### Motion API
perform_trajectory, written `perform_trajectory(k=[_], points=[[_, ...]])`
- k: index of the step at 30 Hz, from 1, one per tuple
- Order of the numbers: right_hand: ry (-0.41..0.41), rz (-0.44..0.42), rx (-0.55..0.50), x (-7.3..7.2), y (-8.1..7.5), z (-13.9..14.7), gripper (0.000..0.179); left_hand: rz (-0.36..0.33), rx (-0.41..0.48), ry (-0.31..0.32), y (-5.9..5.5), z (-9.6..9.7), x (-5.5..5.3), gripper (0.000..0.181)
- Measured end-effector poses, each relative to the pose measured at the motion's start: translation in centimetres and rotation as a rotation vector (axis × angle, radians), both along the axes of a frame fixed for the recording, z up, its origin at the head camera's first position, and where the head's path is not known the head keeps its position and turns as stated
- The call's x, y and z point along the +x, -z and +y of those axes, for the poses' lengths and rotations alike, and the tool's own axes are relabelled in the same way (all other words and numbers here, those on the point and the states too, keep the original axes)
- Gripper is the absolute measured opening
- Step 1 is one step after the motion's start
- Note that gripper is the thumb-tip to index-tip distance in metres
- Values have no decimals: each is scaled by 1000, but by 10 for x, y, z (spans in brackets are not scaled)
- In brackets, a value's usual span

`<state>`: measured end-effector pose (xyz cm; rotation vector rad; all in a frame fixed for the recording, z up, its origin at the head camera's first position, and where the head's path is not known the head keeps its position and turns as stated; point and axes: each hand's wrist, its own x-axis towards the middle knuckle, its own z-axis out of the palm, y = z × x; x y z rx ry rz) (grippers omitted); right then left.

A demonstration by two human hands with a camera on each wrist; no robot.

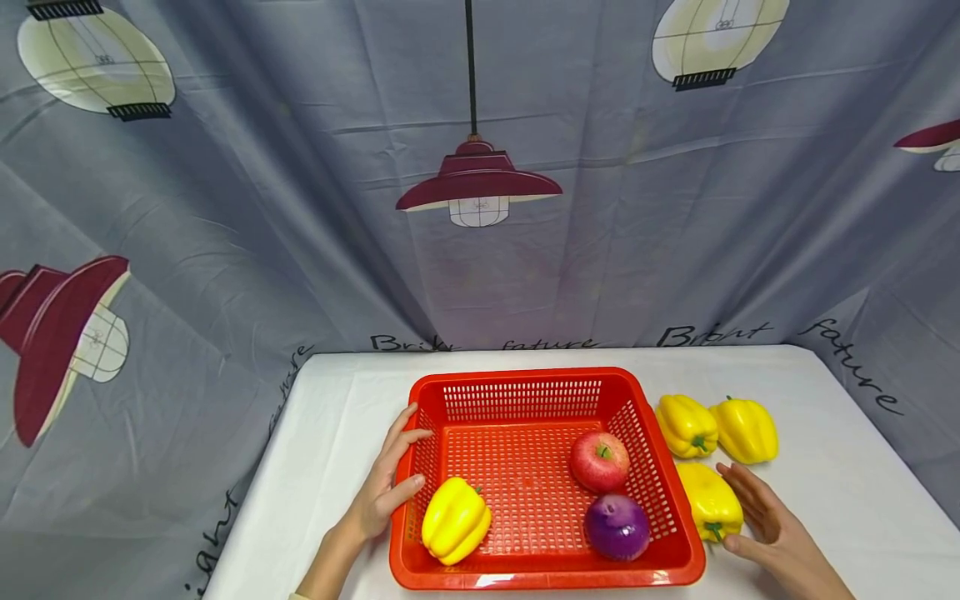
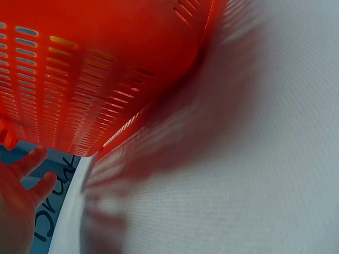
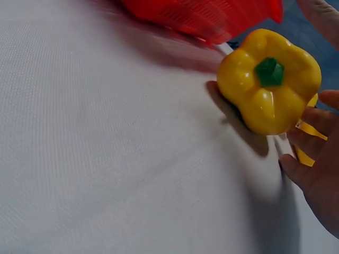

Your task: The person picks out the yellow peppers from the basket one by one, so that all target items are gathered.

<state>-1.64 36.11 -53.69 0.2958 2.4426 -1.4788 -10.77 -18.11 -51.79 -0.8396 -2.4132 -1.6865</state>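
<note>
My left hand lies at the left rim of a red plastic basket, fingertips and thumb reaching over the edge. The left wrist view shows its spread fingers beside the slotted basket wall. On the right, my right hand is spread around the near side of a yellow bell pepper outside the basket. Seen from the right wrist, that pepper shows its green stem, with fingers close beside it. Inside the basket are another yellow bell pepper, a red apple and a round purple vegetable.
Two more yellow bell peppers sit behind the right hand, side by side. Everything stands on a white-covered table. A grey curtain printed with lamps hangs behind its far edge.
</note>
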Motion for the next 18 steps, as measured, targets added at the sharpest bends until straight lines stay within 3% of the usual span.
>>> perform_trajectory(k=[1,3,9,15,18], points=[[2,3,12,-1,3,1,102,0,-1,-1,0,0,0,52],[-8,2,24,1,-5,-3,103,-2,-2,-2,1,0,0,52],[-66,-42,136,4,-41,-17,95,4,-6,1,1,0,0,52],[-142,-62,355,4,-53,-10,94,13,-1,3,2,-1,-1,52],[-178,-12,478,4,-59,-9,98,13,2,2,2,0,-1,52]])
